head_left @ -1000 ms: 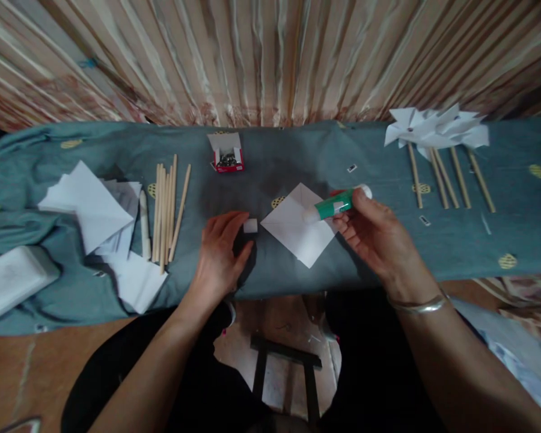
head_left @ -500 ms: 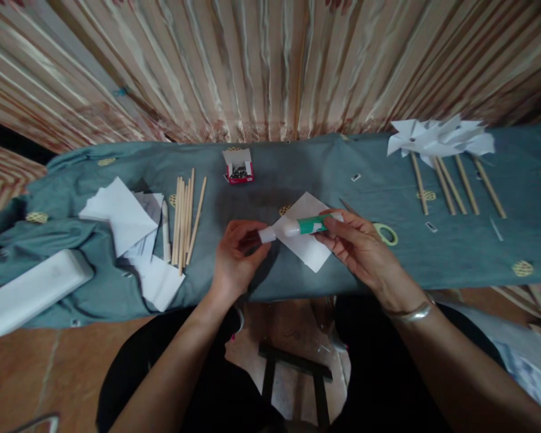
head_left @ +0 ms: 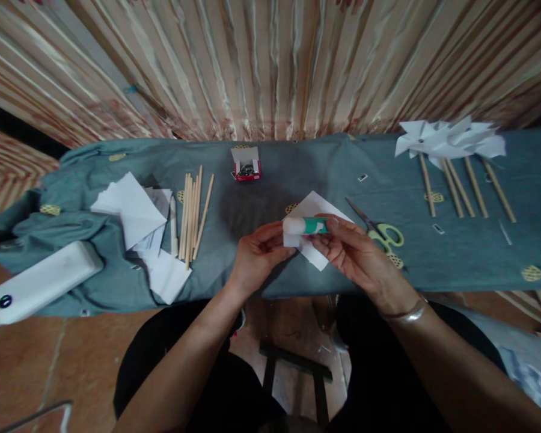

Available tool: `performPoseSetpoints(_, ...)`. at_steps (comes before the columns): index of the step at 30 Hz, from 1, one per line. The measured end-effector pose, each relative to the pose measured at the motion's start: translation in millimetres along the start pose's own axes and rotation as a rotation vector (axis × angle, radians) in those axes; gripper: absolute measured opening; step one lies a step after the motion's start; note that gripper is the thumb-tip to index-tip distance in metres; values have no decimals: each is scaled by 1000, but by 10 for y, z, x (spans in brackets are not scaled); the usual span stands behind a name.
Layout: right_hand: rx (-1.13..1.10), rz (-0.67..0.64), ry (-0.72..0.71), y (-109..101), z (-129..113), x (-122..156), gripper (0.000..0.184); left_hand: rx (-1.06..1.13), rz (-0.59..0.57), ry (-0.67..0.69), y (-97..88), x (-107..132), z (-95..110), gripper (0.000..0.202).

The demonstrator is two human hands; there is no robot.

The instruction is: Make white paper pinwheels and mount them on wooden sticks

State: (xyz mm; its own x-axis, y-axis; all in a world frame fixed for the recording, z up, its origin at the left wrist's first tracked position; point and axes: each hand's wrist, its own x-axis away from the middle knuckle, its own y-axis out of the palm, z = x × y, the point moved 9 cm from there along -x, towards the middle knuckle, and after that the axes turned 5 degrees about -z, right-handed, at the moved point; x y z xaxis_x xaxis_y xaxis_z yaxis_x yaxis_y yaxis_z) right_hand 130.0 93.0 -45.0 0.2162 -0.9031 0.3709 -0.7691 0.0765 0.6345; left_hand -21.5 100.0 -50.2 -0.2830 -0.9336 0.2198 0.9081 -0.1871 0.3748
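A green and white glue stick lies sideways between both hands, just above a white paper square on the grey-blue cloth. My right hand is closed around the green barrel. My left hand is closed on the white cap end, fingers pinched against it. Both hands hover over the cloth's front edge.
Green-handled scissors lie right of my right hand. Several wooden sticks, a stack of white paper and a white case are at left. A red box of pins sits behind. Finished paper pinwheels lie far right.
My left hand picked the white cap off the cloth and brought it onto the glue stick's tip. My right hand drew the stick in from the paper toward my left hand.
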Motion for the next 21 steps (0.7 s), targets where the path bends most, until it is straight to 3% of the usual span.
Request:
performPoseSetpoints(8, -73, -51, 26, 117, 140, -37, 25, 219, 19, -97, 113, 47, 45, 30)
performPoseSetpoints(12, -95, -55, 42, 137, 129, -39, 27, 304, 52, -88, 67, 32, 74, 31)
performPoseSetpoints(17, 22, -30, -34, 72, -7, -31, 24, 56, 138, 49, -122, 25, 203, 34)
performPoseSetpoints(21, 142, -1, -90, 10, -113, -18, 24, -140, 149, 107, -172, 43, 280, 32)
